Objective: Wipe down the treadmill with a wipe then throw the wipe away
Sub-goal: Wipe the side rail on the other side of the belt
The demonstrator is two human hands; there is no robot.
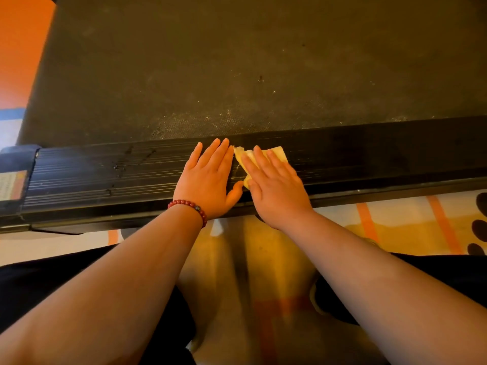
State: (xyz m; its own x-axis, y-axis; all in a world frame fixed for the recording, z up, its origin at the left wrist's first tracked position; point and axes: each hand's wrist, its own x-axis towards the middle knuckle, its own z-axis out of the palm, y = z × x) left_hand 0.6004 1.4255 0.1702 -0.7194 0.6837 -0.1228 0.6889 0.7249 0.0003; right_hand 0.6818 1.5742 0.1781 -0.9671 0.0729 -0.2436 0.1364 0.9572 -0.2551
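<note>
The treadmill fills the upper view: a dusty black belt [237, 61] and, nearer me, a ribbed black side rail [92, 169]. A pale folded wipe [276, 152] lies on the rail, mostly covered by my right hand [274, 185], which presses it down with straight fingers. My left hand [208, 177], with a red bead bracelet on the wrist, rests flat on the rail right beside it, fingers straight, holding nothing.
Crumbs and specks dot the belt near the rail. A label [11, 184] sits on the rail's left end cap. Below the rail is a patterned rug [395, 222] with orange stripes. My dark-clothed legs are at the bottom; orange floor [21, 48] lies upper left.
</note>
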